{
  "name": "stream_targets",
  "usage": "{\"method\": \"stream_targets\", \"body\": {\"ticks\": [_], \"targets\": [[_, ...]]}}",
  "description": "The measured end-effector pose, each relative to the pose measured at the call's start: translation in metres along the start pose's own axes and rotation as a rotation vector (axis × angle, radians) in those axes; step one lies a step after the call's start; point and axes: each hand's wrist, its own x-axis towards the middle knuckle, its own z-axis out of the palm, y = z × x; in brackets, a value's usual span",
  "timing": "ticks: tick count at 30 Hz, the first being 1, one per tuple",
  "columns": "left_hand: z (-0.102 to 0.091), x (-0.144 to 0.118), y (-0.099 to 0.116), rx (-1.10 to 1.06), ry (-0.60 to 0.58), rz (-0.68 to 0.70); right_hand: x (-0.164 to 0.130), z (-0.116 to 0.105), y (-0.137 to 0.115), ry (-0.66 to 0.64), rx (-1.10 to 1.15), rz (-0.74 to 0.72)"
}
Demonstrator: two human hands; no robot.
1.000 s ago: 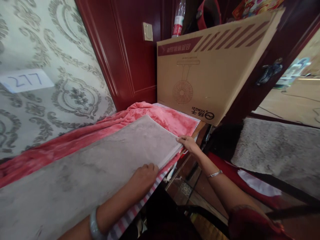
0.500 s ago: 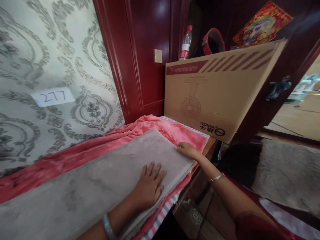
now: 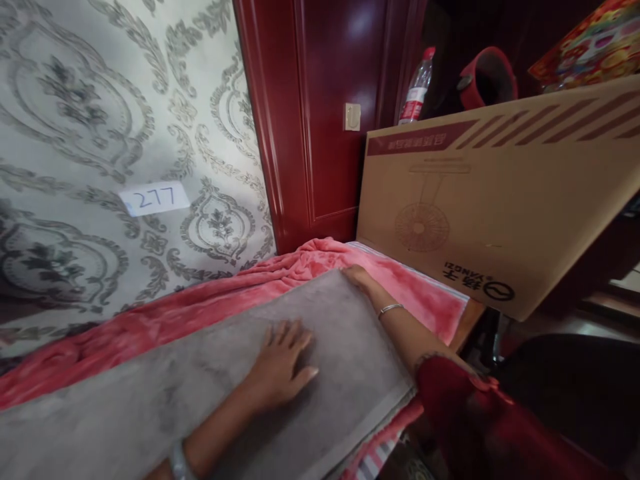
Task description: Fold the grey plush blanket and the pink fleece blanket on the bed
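A long grey plush mat (image 3: 195,380), folded into flat layers, lies over a pink fleece blanket (image 3: 280,280). My left hand (image 3: 280,367) rests palm down on top of the mat, its fingers spread and thumb stretched out. At the mat's far corner, my right hand (image 3: 357,275) has its fingers closed over the edge; the fingertips are partly hidden. My right forearm lies along the mat's right end. Near my right elbow, the mat's layered edges show, with pink blanket and striped fabric (image 3: 375,460) below.
A large cardboard box (image 3: 480,213) stands past the bed's right end. On it are a plastic bottle (image 3: 417,87), a red band-like object (image 3: 487,77) and a colourful red print (image 3: 595,50). Patterned wall (image 3: 75,127) and red wood panel (image 3: 320,160) border the far side. A dark chair (image 3: 570,387) is at right.
My right hand has moved along the mat's end to its far corner. My left hand stays flat on the mat, slightly farther from its near edge. The view has turned left.
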Motion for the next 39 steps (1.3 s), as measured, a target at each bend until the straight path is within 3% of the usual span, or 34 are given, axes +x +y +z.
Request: {"method": "stream_targets", "body": {"ticks": [5, 9, 14, 18, 21, 23, 26, 28, 31, 39], "targets": [[0.018, -0.002, -0.031, 0.106, 0.094, -0.195, 0.016, 0.025, -0.003, 0.035, -0.049, 0.085], [0.035, -0.001, -0.036, 0.096, 0.115, -0.190, 0.008, 0.037, 0.003, 0.119, -0.074, 0.125], [0.040, -0.001, -0.038, 0.058, 0.122, -0.170, -0.002, 0.042, 0.007, 0.158, -0.118, 0.172], [0.037, -0.002, -0.035, 0.017, 0.115, -0.177, -0.008, 0.040, 0.002, 0.143, -0.154, 0.188], [0.023, -0.003, -0.043, -0.061, 0.094, -0.174, -0.013, 0.036, -0.002, 0.128, -0.184, 0.180], [0.010, -0.005, -0.060, -0.056, 0.149, -0.241, -0.014, 0.035, -0.003, 0.118, -0.207, 0.171], [-0.003, -0.012, -0.096, 0.111, 0.263, -0.457, -0.016, 0.033, -0.004, 0.106, -0.237, 0.155], [-0.003, -0.017, -0.118, 0.168, 0.209, -0.573, -0.016, 0.033, -0.004, 0.108, -0.254, 0.148], [0.006, -0.020, -0.137, 0.133, 0.089, -0.622, -0.017, 0.033, -0.003, 0.131, -0.275, 0.147], [0.012, -0.020, -0.135, 0.158, 0.088, -0.631, -0.019, 0.035, -0.003, 0.146, -0.327, 0.173]]}}
